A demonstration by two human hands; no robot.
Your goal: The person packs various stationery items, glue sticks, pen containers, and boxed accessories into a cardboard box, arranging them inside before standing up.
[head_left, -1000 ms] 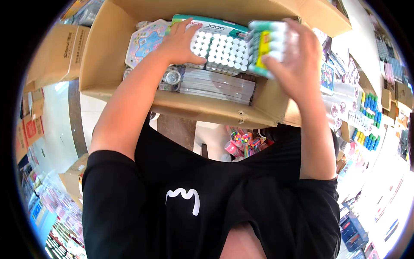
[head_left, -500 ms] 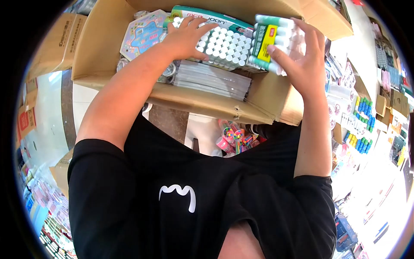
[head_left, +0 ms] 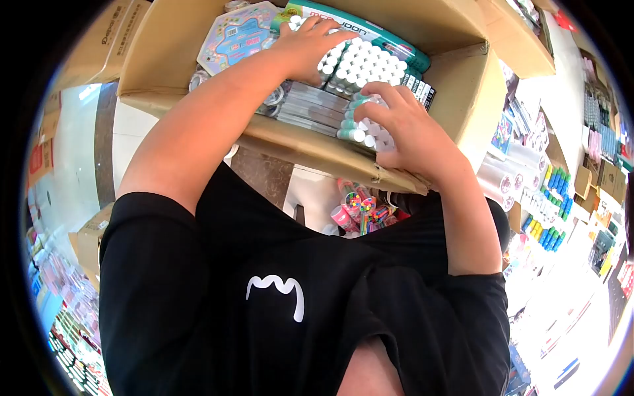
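Observation:
A cardboard box (head_left: 310, 148) stands open in front of me. Inside are packs of white-capped sticks (head_left: 370, 65), which look like glue sticks. My left hand (head_left: 310, 49) lies over the left part of these packs with its fingers spread. My right hand (head_left: 413, 132) grips a separate pack of white-capped sticks with pale green bodies (head_left: 356, 135) at the box's near right corner. Its palm and fingers hide part of that pack. Beside it lie long clear plastic cases (head_left: 310, 107). A green tube-shaped package (head_left: 396, 49) rests along the far side.
A hexagonal patterned box (head_left: 238, 39) and rolls of clear tape (head_left: 274, 97) fill the left end of the carton. Colourful tubs (head_left: 356, 208) stand on the floor between my legs. Blue, green and yellow items (head_left: 558, 175) sit at the right, near clear rolls (head_left: 498, 181).
My right hand has brought the pack of white-capped sticks down and left, from above the box's right end to its near right corner. My left hand stays over the packs.

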